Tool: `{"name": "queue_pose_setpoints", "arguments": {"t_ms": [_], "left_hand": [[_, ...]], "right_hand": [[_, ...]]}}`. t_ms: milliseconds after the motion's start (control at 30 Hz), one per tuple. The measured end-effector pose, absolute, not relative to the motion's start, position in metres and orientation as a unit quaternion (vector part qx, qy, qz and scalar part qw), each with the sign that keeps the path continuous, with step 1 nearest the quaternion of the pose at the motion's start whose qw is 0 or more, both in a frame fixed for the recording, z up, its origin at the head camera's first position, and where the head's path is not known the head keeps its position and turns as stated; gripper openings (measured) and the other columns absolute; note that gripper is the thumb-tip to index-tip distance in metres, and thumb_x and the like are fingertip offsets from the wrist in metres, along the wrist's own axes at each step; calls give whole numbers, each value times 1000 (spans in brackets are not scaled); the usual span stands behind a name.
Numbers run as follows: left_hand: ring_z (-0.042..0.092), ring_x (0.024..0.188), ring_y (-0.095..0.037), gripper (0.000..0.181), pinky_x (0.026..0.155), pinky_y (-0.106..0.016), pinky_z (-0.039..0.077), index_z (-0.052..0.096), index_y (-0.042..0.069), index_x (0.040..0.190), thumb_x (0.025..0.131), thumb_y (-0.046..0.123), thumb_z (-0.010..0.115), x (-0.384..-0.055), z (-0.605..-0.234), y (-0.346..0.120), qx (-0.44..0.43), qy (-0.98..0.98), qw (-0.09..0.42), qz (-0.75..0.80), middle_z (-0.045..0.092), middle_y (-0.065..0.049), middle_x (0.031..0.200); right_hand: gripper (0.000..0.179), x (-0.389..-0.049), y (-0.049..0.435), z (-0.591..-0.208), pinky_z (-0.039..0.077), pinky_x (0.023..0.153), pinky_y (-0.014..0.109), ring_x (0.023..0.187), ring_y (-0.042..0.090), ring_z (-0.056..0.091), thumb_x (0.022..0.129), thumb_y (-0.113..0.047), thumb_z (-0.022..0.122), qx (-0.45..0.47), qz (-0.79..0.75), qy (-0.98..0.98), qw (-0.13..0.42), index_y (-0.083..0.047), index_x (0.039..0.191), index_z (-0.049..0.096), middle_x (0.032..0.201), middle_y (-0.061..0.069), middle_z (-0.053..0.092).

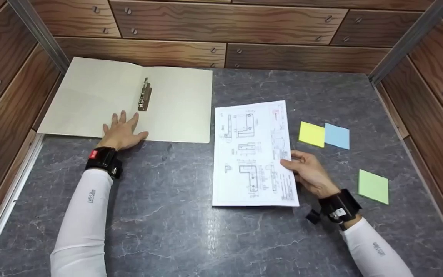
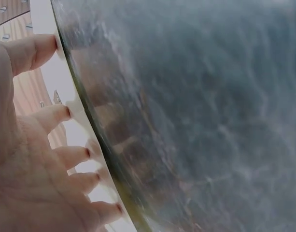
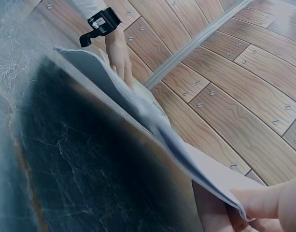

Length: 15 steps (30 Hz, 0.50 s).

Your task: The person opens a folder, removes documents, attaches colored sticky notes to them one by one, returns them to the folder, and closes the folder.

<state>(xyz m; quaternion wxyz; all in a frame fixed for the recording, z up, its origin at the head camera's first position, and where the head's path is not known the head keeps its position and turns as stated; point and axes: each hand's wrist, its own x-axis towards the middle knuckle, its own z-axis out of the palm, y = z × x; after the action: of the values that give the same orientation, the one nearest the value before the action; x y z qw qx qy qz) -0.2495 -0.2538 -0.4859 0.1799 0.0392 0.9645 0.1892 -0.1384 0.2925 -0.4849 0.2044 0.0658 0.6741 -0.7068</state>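
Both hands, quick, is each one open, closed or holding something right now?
Left hand: open, spread on the opened folder.
Right hand: closed on the edge of the printed drawing, holding it.

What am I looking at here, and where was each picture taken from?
There is no robot here: a person is working bare-handed. The wide picture comes from a camera on the head; the close ones come from the left wrist camera and the right wrist camera. On the grey table lie an open folder with a metal clip, a yellow pad, a blue pad and a green pad. The left hand spreads over the folder's near edge; the right hand pinches a printed drawing by its edge.
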Motion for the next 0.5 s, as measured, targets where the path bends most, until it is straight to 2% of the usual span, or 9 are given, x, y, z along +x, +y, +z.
{"name": "queue_pose_setpoints", "arguments": {"t_ms": [167,367,500], "left_hand": [[-16,149,-58,90,115,-76,-11,8,3,165,104,58,45,-242,-488,-250,39,969,150,194,-9,-39,163],[-12,145,-65,94,116,-75,-10,14,-4,163,102,56,54,-222,-486,-231,47,974,87,203,-1,-41,162],[-4,151,-58,92,120,-70,-5,18,-4,162,102,52,59,-204,-481,-209,72,971,58,219,5,-36,165]], "right_hand": [[53,-137,292,-485,64,78,41,97,30,75,101,-17,70,66,-707,673,207,5,145,48,118,19,73],[54,-136,290,-485,64,79,42,98,30,75,100,-17,70,68,-708,672,207,5,145,48,118,20,73],[55,-134,289,-485,64,79,42,99,31,75,101,-16,69,65,-711,668,212,4,147,46,119,20,73]]}}
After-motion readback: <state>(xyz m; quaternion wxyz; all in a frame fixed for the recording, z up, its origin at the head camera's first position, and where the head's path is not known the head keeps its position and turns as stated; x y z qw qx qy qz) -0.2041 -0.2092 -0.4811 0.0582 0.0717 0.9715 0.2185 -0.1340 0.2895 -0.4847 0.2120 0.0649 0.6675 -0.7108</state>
